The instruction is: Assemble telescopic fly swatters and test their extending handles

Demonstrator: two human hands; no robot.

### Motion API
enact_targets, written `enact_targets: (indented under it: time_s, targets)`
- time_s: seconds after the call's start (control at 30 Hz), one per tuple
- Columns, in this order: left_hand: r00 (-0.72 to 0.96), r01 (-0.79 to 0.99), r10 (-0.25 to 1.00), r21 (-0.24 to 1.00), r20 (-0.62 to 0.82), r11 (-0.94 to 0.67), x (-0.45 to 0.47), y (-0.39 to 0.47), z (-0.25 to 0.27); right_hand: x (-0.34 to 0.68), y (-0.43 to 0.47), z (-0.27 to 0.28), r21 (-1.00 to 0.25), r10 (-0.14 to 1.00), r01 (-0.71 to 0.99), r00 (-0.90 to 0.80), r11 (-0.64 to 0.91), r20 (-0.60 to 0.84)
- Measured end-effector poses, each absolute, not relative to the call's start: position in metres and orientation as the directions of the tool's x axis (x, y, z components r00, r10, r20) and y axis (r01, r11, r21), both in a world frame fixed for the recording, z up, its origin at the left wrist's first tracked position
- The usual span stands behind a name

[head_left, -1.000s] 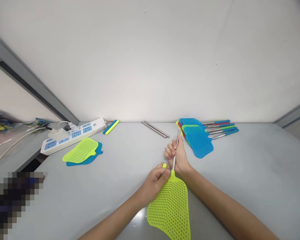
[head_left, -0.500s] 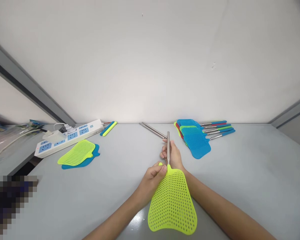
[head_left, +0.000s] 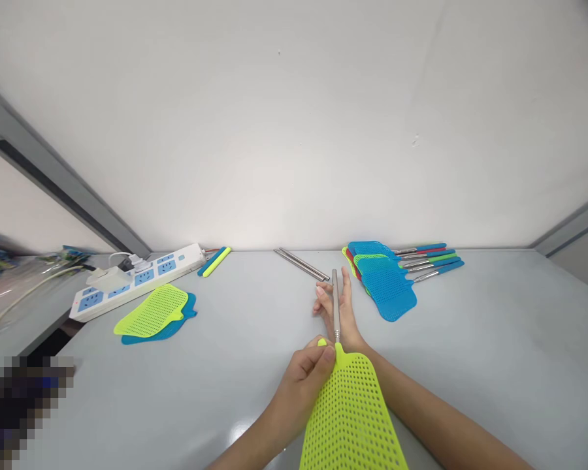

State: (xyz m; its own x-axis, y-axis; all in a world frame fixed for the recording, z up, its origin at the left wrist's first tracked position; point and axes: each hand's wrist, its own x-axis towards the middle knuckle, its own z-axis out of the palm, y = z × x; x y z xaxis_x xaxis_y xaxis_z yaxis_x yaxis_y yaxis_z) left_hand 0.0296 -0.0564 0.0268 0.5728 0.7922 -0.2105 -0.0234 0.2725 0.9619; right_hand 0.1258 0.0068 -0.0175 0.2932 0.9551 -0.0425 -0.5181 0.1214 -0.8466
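A yellow-green fly swatter (head_left: pixel 355 418) with a silver rod is held at its neck by my left hand (head_left: pixel 301 378), the thumb pressed on it. Its mesh head points toward me and runs past the bottom edge. The tip of a yellow-green piece (head_left: pixel 322 342) sticks up from the same fingers; the rest of it is hidden. Behind the upright rod (head_left: pixel 336 300) is my right hand (head_left: pixel 345 320), its fingers apart, with nothing visible in its grasp. Beyond that hand, two loose metal rods (head_left: pixel 301 264) lie on the table.
At the right lies a pile of fly swatters (head_left: pixel 387 287) in blue, green and red. A white power strip (head_left: pixel 142 281) sits at the left. Near it are loose yellow-green (head_left: pixel 151 310) and blue (head_left: pixel 189 307) mesh heads, plus two handle grips (head_left: pixel 215 261). A wall stands behind.
My right hand's fingers have spread and stretched upward beside the rod. The swatter in my left hand has shifted slightly right and lower in view; the whole view has tilted a little.
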Motion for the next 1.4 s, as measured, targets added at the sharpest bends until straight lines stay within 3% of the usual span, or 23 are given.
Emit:
enact_targets:
  time_s: [0.23,0.37,0.63,0.9,1.17,1.4]
  targets:
    - [0.563,0.043,0.822,0.996,-0.086,0.075,0.031,-0.06,0.024,0.122,0.002,-0.01,-0.919,0.955,-0.366,0.295,0.15,0.039]
    - [0.484,0.068,0.864,0.99,-0.14,0.122,0.03,-0.06,0.024,0.123,-0.001,-0.009,-0.926,0.937,-0.352,0.35,0.136,0.005]
    - [0.29,-0.087,0.951,0.986,-0.11,0.14,0.024,-0.048,0.029,0.128,0.0,-0.013,-0.865,0.947,-0.493,0.313,0.098,-0.071]
    - [0.223,0.031,0.966,0.991,-0.132,0.128,0.01,-0.033,0.026,0.13,-0.001,-0.013,-0.809,0.936,-0.586,0.311,0.051,-0.166]
    - [0.014,-0.36,0.973,0.907,-0.229,0.219,0.0,-0.014,0.029,0.13,0.0,-0.016,-0.813,0.955,-0.579,0.271,0.061,-0.122]
    - [-0.119,-0.45,0.945,0.865,-0.304,0.222,-0.011,-0.001,0.018,0.13,-0.001,-0.014,-0.837,0.957,-0.546,0.262,0.039,-0.127]
